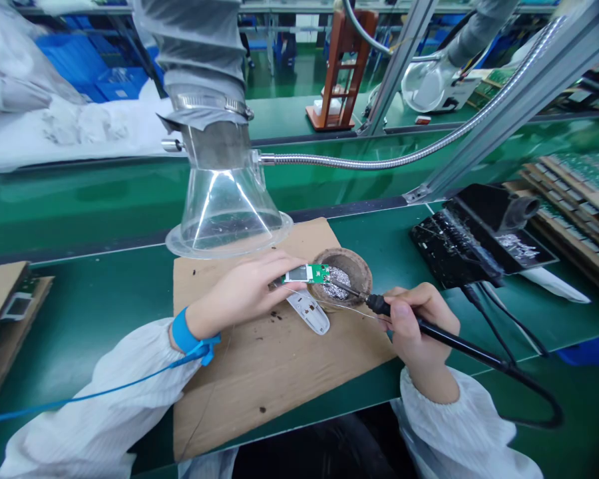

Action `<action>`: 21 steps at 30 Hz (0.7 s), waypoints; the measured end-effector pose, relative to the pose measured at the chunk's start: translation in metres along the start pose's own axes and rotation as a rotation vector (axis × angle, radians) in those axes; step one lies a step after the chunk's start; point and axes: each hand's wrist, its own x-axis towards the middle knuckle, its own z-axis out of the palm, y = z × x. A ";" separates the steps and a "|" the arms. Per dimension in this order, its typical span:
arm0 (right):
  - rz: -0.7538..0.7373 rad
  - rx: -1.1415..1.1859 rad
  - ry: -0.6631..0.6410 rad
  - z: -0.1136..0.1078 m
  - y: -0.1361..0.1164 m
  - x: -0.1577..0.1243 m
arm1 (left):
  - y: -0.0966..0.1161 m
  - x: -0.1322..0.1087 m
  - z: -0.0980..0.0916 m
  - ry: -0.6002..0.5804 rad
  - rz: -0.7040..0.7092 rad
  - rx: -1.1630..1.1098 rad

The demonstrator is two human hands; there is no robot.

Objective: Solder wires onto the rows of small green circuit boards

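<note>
Circuit board (307, 273): small and green, with a white patch, its left end pinched in the closed grip of the left hand (239, 291) and its right end reaching over the rim of a brown bowl (342, 269) that holds silvery solder dross (336, 283). The right hand (419, 326) has a closed grip around the black handle of a soldering iron (442, 332), whose thin tip points left at the board's right end; whether it touches is too fine to tell. A thin wire (329, 305) runs just below the board and the bowl's near rim.

White plastic casing (308, 313) lies just nearer than the bowl, on a cardboard sheet (229, 392) laid over the green bench (80, 326). A blue wrist strap (184, 331) circles the left wrist, its cord trailing left. Farther off, an acrylic fume hood (224, 219) hangs over the bowl's far side — and at right, a black tray (459, 243) sits beside stacked boards (574, 199).
</note>
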 end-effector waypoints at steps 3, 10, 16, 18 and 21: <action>0.081 0.054 -0.043 -0.004 -0.004 0.009 | -0.001 0.000 -0.001 -0.031 -0.013 0.000; 0.195 -0.012 -0.245 -0.024 -0.015 0.044 | -0.002 0.004 -0.004 -0.065 0.005 -0.003; 0.232 -0.038 -0.370 -0.029 -0.017 0.073 | -0.001 0.007 -0.007 -0.105 -0.002 -0.029; 0.242 -0.035 -0.410 -0.030 -0.017 0.081 | -0.001 0.008 -0.007 -0.120 -0.005 -0.029; 0.266 -0.040 -0.456 -0.031 -0.015 0.090 | -0.003 0.008 -0.008 -0.117 0.004 -0.027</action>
